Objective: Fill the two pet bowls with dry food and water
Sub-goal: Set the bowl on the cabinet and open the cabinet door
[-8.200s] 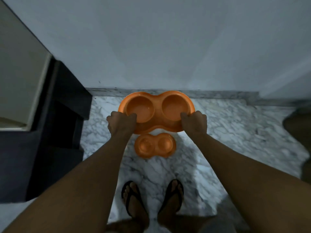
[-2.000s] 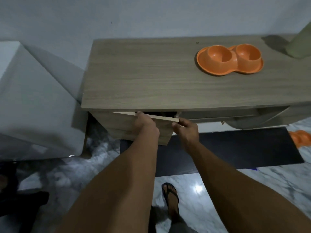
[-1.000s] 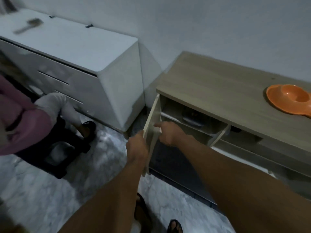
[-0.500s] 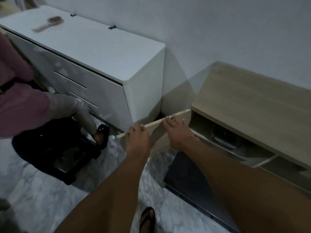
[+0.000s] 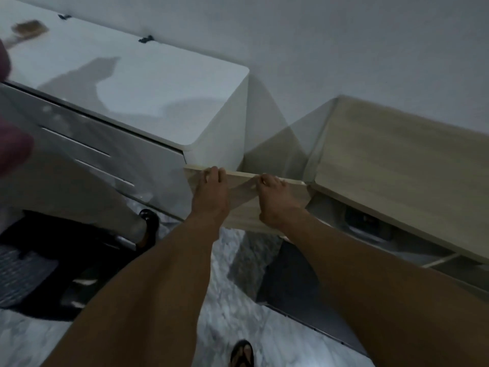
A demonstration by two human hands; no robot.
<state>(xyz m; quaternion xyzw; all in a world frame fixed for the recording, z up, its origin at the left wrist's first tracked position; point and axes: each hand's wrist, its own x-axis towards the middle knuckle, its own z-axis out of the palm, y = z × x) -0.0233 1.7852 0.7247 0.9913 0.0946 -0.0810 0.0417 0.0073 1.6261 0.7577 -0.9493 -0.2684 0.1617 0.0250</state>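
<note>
A: What are the hands doing?

B: Both are clamped on the top edge of the door (image 5: 246, 205), fingers hooked over it. The left hand (image 5: 211, 192) and right hand (image 5: 275, 200) sit side by side, a little apart, neither holding anything else.

A: And around them?

B: The door is swung wide open from the wooden cabinet (image 5: 402, 165) to the right of the hands. Below the right forearm the open shelf (image 5: 370, 231) shows something dark; too dim to name. To the left stands a white dresser (image 5: 127, 83), and beneath the arms lies marble floor (image 5: 232, 319).

A: Where are the bowls?

B: Out of sight here. No food or water shows either.

A: So how far along?

B: Early, I'd judge. The cabinet is open, probably to look for the food. Fetching it, pouring, and adding water all seem left.
</note>
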